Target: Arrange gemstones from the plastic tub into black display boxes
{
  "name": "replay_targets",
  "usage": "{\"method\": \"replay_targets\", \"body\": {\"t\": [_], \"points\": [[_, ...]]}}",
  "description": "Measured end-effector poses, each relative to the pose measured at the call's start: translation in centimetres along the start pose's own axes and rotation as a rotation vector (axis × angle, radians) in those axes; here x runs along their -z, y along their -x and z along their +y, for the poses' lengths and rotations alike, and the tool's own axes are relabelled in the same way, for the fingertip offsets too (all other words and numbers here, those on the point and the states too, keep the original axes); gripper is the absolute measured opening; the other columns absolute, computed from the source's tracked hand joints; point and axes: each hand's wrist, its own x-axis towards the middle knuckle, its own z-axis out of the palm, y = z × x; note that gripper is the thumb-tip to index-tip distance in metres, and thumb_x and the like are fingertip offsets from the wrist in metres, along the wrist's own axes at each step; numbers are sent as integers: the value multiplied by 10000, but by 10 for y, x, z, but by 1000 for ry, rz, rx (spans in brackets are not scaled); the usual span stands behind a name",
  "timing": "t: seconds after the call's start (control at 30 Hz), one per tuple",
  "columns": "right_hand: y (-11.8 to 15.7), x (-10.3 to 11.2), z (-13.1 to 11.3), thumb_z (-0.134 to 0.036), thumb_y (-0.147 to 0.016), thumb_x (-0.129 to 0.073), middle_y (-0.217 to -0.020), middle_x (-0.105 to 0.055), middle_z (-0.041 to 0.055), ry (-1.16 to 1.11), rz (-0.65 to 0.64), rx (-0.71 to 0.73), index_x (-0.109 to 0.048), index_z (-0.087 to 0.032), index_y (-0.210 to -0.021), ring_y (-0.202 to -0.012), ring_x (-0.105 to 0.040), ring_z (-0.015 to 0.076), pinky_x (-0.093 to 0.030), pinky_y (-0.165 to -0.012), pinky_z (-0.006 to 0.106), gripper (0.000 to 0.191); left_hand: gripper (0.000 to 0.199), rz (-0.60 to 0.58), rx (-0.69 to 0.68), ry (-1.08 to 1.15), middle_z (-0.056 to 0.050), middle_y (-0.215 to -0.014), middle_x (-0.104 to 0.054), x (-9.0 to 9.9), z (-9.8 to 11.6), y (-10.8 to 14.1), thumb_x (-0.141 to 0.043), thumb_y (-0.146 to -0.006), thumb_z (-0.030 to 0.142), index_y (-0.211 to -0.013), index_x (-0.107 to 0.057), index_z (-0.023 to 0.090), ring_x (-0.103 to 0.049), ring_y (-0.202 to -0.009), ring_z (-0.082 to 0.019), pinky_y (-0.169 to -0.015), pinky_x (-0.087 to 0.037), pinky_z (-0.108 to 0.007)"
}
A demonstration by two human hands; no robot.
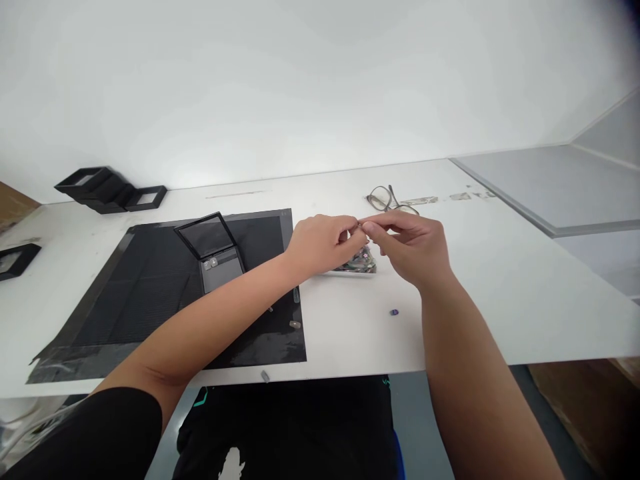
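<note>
My left hand [323, 245] and my right hand [415, 245] meet at the fingertips over the white table. Both are closed in a pinch; whatever lies between the fingers is too small or too hidden to make out. Below them is a small bag of patterned, multicoloured pieces [363, 261], partly covered by my left hand. A small purple-blue piece [395, 312] lies on the table nearer to me. To the left, a black hinged case [223, 269] stands with its lid raised and has a few small clear pieces [211, 263] inside.
A black mat [150, 280] spreads under the case, with small clear pieces [295, 325] near its right edge. Another grey piece [265, 377] sits at the table's front edge. Eyeglasses [381, 198] lie behind my hands. Black cases [95, 190] are stacked at the back left.
</note>
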Motion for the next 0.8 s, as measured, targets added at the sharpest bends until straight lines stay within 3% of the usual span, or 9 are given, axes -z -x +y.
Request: {"method": "replay_targets", "body": {"t": [0.2, 0.4, 0.5, 0.6, 0.7, 0.8], "points": [[-2, 2, 4, -356, -806, -738, -751, -720, 32, 25, -20, -55, -774, -220, -799, -690, -631, 161, -482, -490, 267, 140, 257, 180, -48, 21, 66, -741, -675, -4, -9, 3, -602, -874, 458, -1022, -645, 253, -549, -562, -65, -577, -353, -222], [-1, 4, 3, -441, -832, -724, -708, -684, 21, -129, -59, -68, -780, -228, -829, -670, -607, 150, -497, -522, 269, 220, 129, 366, -217, 164, 43, -862, -757, 0, -7, 8, -650, -888, 331, -838, -729, 242, -633, -684, -56, -590, -426, -201], [-1, 3, 4, -510, -879, -652, -689, -654, 14, -142, -76, -60, -769, -228, -837, -653, -586, 141, -493, -527, 264, 308, 84, 389, -279, 318, 35, -828, -757, 16, 3, 19, -695, -866, 287, -836, -735, 219, -633, -651, -45, -561, -452, -178], [1, -1, 6, -512, -914, -597, -681, -646, 17, 31, -106, -22, -752, -216, -819, -634, -581, 142, -475, -532, 267, 348, 73, 458, -343, 406, 19, -799, -749, 42, 12, 40, -717, -853, 268, -829, -731, 201, -626, -621, -48, -509, -450, -174], [4, -6, 7, -478, -926, -577, -703, -658, 26, 312, -189, 82, -723, -218, -787, -640, -569, 156, -442, -537, 284, 329, 99, 548, -326, 404, 12, -780, -742, 67, 18, 70, -713, -864, 315, -862, -740, 220, -622, -607, -61, -498, -464, -190], [7, -8, 9, -496, -923, -565, -708, -665, 30, 424, -266, 137, -713, -242, -802, -642, -579, 182, -451, -556, 321, 318, 106, 644, -270, 382, 27, -724, -721, 85, 19, 103, -698, -876, 344, -899, -747, 253, -602, -570, -67, -504, -485, -208]]}}
